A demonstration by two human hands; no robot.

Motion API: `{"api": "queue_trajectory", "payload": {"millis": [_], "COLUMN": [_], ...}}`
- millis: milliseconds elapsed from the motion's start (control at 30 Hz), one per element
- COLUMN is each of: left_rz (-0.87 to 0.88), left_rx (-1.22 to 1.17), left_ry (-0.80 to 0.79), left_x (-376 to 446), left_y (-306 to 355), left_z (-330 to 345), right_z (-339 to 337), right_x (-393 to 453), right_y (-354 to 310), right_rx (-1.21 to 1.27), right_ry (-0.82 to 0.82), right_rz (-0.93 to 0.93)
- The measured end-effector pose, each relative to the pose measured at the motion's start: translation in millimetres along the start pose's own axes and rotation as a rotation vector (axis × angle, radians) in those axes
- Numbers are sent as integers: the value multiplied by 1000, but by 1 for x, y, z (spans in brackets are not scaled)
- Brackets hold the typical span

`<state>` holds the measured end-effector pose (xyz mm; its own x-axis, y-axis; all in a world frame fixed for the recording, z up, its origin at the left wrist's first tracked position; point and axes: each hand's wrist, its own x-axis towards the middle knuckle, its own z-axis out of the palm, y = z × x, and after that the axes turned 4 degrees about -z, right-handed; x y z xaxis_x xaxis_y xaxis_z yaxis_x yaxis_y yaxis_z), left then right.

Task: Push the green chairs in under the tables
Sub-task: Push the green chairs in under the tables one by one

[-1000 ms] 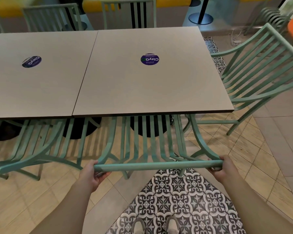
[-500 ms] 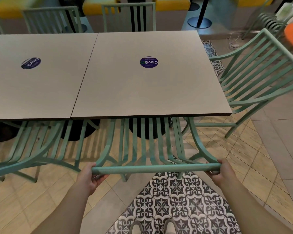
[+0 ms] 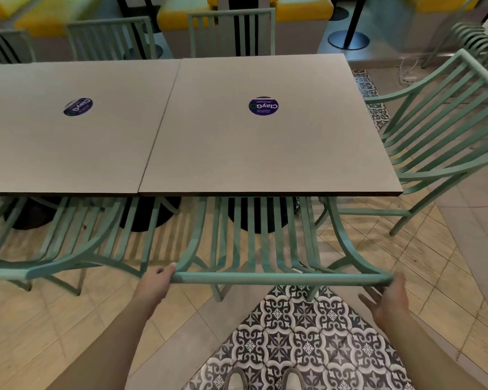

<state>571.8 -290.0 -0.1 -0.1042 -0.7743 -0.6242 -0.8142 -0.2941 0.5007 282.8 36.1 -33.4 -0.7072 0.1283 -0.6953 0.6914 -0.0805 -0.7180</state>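
— Looking at the middle green chair (image 3: 265, 237): where does it sit?
— Its seat is partly under the right table (image 3: 265, 153), with the top rail (image 3: 279, 278) towards the person.
— And the hands?
— The left hand (image 3: 157, 282) is at the rail's left end, fingers curled by it; whether they wrap it, I cannot tell. The right hand (image 3: 390, 298) is at the right end, fingers spread and loose, not wrapped round the rail.
— Other chairs?
— One chair (image 3: 68, 249) on the left is under the left table (image 3: 68, 147). Another chair (image 3: 445, 130) stands angled at the right table's end, outside it.
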Motion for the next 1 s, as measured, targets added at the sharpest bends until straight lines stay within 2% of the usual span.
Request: {"api": "queue_trajectory", "payload": {"millis": [67, 200, 333, 467, 667, 800, 1000], "left_rz": [157, 383, 577, 817, 1163, 1349, 1495], "left_rx": [204, 582, 877, 999, 1020, 1043, 1071], "left_ry": [63, 103, 167, 128, 54, 2, -56], "left_x": [-5, -18, -29, -48, -99, -148, -229], "left_y": [-4, -11, -1, 40, 125, 189, 287], "left_z": [-5, -12, -15, 13, 95, 169, 303], "right_z": [-9, -38, -60, -61, -74, -98, -172], "right_x": [-10, -30, -34, -47, -47, -27, 42], "right_y": [13, 37, 41, 22, -16, -77, -187], "right_rx": [-132, -745, -1000, -1078, -1141, -1090, -1063], "right_ry": [-3, 0, -33, -97, -103, -50, 30], "right_rz": [-103, -439, -662, -799, -841, -937, -1015]}}
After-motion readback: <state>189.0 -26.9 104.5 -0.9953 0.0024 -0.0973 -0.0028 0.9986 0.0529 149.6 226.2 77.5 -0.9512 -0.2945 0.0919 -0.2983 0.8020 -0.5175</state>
